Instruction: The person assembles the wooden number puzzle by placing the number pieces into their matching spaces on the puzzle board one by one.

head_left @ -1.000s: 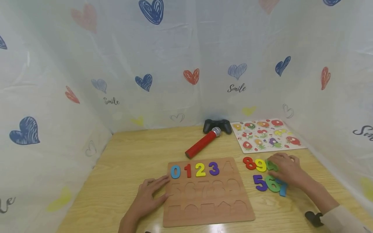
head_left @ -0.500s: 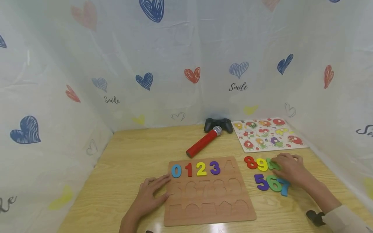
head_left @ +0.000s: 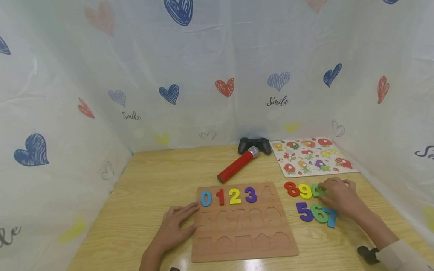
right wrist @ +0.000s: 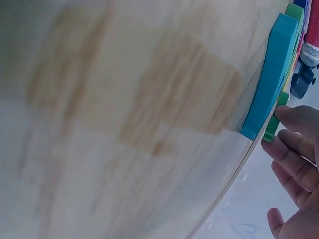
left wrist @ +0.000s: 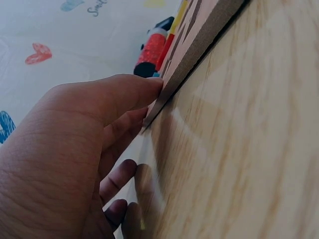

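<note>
At the left edge of the wooden puzzle board [head_left: 244, 229] rests my left hand [head_left: 173, 229], its thumb and index finger touching the side; the left wrist view shows this hand [left wrist: 84, 134] with loosely extended fingers. Over on the right, my right hand [head_left: 339, 195] pinches the green number 4 [head_left: 317, 190], which it partly covers. In the right wrist view, thumb and fingertip meet on that green piece [right wrist: 273, 122]. Around it lie a red 8 [head_left: 291, 189], yellow 9 [head_left: 304, 191], purple 5 [head_left: 304, 212], green 6 [head_left: 319, 213] and blue 7 [head_left: 330, 217].
The board's top row holds a blue 0 [head_left: 205, 198], red 1 [head_left: 220, 197], yellow 2 [head_left: 234, 196] and purple 3 [head_left: 250, 195]. Behind are a red microphone [head_left: 235, 167], a black game controller [head_left: 254, 145] and a fruit puzzle board [head_left: 313, 156].
My right hand has shifted slightly right, uncovering more of the 4 and the blue 7. The left hand stays on the board's edge. The head view has moved a little.
</note>
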